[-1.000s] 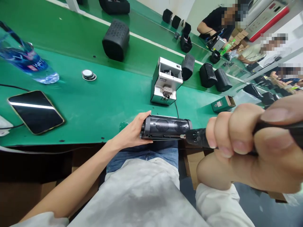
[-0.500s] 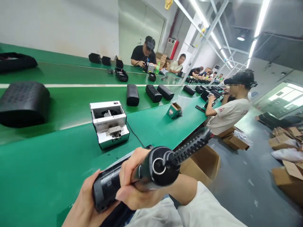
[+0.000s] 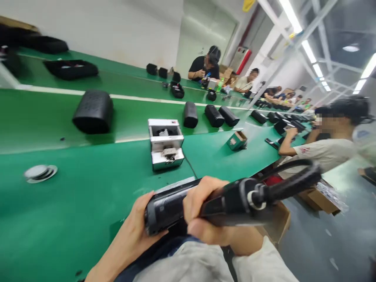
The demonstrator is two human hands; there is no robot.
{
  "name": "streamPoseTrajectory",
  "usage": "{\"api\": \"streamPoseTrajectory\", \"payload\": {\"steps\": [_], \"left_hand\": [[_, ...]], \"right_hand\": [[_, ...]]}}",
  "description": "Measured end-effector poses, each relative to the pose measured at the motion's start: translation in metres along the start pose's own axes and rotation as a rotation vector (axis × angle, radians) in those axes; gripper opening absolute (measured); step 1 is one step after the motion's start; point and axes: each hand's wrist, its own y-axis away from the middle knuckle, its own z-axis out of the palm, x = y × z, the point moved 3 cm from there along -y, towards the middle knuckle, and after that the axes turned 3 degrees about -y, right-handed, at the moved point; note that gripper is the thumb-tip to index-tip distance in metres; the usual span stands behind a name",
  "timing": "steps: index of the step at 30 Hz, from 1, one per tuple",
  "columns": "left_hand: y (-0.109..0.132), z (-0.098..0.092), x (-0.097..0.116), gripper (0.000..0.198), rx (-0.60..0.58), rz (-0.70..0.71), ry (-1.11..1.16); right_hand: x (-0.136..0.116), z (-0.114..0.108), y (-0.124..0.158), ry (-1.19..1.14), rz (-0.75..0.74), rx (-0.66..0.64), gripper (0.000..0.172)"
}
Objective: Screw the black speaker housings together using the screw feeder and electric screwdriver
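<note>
well, the long, plastic-looking black casing (image 3: 165, 209), finely perforated beyond its plain end, slants by the edge of the flat green bench (image 3: 88, 207); the left hand (image 3: 135, 225) cups that end, the right hand (image 3: 201, 213) wraps its fingers around a black cylindrical corded tool (image 3: 229, 203)

brightly lit from above by ceiling tubes (image 3: 290, 15), with pale glare on the worktop (image 3: 88, 196); motion-blurred, stretched toward the edges.
</note>
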Motion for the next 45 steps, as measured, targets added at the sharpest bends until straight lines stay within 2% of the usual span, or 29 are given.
{"api": "streamPoseTrajectory", "payload": {"steps": [3,6,8,10,14,18,23,26,31,38,45], "left_hand": [[-0.002,-0.004,0.009,0.115,-0.046,-0.010,0.038],[-0.004,-0.006,0.014,0.121,-0.077,-0.030,0.076],[-0.005,-0.006,0.015,0.123,-0.076,-0.045,0.090],[-0.004,-0.005,0.016,0.125,-0.073,-0.054,0.099],[-0.003,-0.004,0.015,0.128,-0.061,-0.059,0.105],[-0.003,-0.004,0.015,0.129,-0.059,-0.065,0.102],[-0.004,-0.006,0.016,0.129,-0.069,-0.062,0.097],[-0.004,-0.006,0.016,0.128,-0.069,-0.067,0.103],[-0.004,-0.004,0.015,0.127,-0.076,-0.052,0.099],[-0.004,-0.005,0.015,0.126,-0.072,-0.050,0.088],[-0.004,-0.006,0.016,0.128,-0.072,-0.053,0.074]], "right_hand": [[-0.048,-0.012,-0.024,-0.112,-0.169,0.037,0.024],[-0.068,-0.035,-0.071,-0.077,-0.366,0.152,0.018],[-0.062,-0.048,-0.104,-0.019,-0.492,0.268,0.018],[-0.044,-0.055,-0.132,0.031,-0.562,0.362,0.025],[-0.006,-0.056,-0.166,0.201,-0.550,0.447,0.042],[0.011,-0.056,-0.174,0.221,-0.518,0.395,0.045],[0.023,-0.061,-0.171,0.217,-0.447,0.398,0.043],[0.020,-0.060,-0.167,0.226,-0.430,0.396,0.041],[0.005,-0.058,-0.169,0.270,-0.521,0.420,0.050],[0.023,-0.071,-0.186,0.308,-0.491,0.410,0.058],[0.015,-0.068,-0.184,0.303,-0.472,0.456,0.057]]}}
